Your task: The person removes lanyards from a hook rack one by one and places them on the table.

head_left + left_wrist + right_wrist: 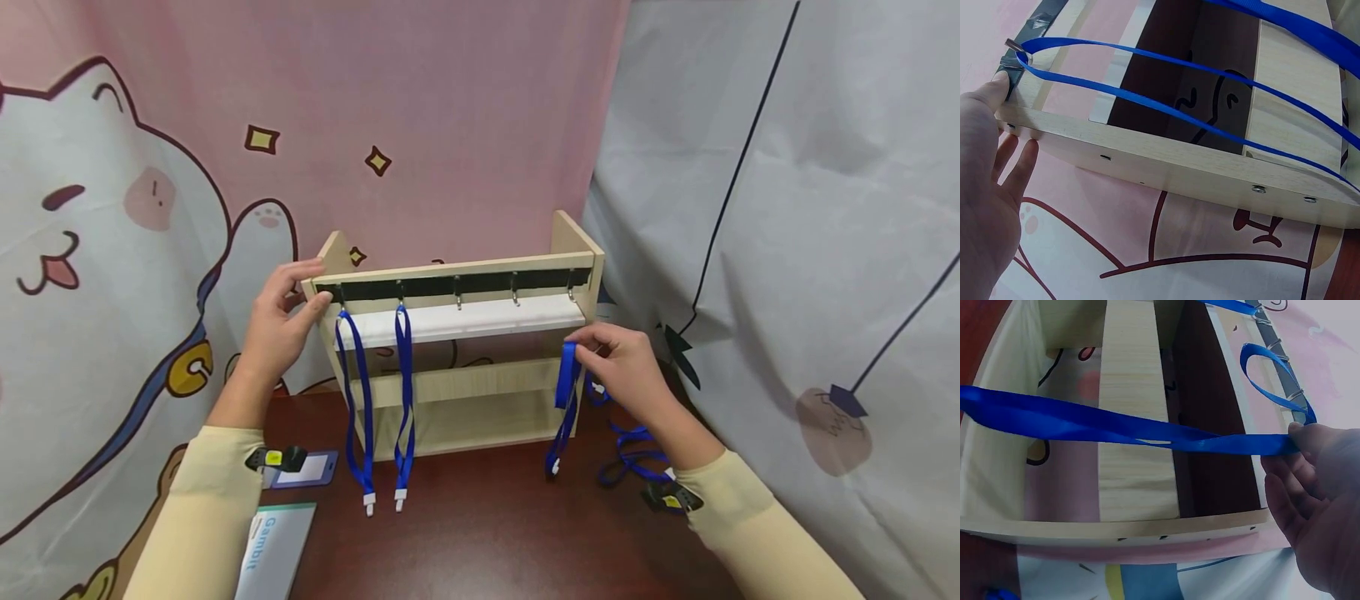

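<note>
- Left hand [281,321] is resting against the top left corner of the wooden rack [465,392], thumb on the front edge by the black strip [450,286] and fingers reaching behind the side panel; fingers are mostly straight, pressing rather than wrapping around anything.
- Left wrist view is showing the same: thumb tip touching the taped corner, fingers lying flat along the outer side board.
- Right hand [626,371] is pinching the folded top of a blue lanyard [564,408] between thumb and fingertips, just in front of the rack's right end, below the rightmost hook [572,292].
- That lanyard is hanging down from the hand, with its white clip end [555,468] dangling just above the table [487,533]; it is not on any hook.
- Right wrist view is showing the ribbon running taut across the rack's front from the fingertips [1300,440].
- Two more blue lanyards [378,400] are hanging from the two leftmost hooks, their white ends reaching down near the table.
- Three hooks to the right are standing bare.
- Further blue lanyards [630,458] are lying in a loose heap on the table behind the right wrist.
- A badge holder [307,469] and a booklet [273,550] are lying on the table near the left forearm.
- A cartoon cat cloth [112,250] is hanging behind the rack.
</note>
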The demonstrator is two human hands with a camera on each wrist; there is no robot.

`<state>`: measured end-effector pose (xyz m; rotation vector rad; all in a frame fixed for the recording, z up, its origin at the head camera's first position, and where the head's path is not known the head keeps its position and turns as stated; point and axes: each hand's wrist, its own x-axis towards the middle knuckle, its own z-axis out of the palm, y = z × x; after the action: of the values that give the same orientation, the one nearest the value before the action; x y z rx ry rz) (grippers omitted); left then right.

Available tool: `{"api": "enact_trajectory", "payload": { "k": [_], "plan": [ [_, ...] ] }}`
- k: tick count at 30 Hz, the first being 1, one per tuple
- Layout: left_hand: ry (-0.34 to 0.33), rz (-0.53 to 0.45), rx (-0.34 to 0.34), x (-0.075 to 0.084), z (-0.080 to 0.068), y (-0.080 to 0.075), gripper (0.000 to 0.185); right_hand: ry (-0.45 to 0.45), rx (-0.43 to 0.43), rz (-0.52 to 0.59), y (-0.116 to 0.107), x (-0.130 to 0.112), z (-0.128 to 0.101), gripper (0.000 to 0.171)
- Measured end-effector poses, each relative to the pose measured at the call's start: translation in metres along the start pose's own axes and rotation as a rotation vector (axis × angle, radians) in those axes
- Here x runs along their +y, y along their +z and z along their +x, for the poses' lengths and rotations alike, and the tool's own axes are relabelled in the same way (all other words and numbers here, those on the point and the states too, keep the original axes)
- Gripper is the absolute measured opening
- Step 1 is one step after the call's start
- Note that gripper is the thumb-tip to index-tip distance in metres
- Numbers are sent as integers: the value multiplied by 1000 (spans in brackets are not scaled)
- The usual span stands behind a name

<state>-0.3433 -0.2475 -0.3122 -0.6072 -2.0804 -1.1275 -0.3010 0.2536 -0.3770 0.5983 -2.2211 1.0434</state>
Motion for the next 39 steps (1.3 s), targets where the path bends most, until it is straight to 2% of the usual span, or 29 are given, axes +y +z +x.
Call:
{"api": "enact_trajectory", "payload": {
  "k": [13, 20, 27, 39],
  "plan": [
    [10, -22, -3, -2, 1, -2, 39, 72, -56, -13, 4, 23, -20, 15],
    [14, -23, -4, -2, 0, -2, 38, 46, -92, -24, 17, 39, -29, 16],
    [8, -17, -9, -1, 0, -3, 38, 44, -134, -9, 31, 44, -31, 15],
    [6, -23, -5, -2, 1, -2, 39, 21, -254, 92, 59, 47, -39, 13]
  ]
}}
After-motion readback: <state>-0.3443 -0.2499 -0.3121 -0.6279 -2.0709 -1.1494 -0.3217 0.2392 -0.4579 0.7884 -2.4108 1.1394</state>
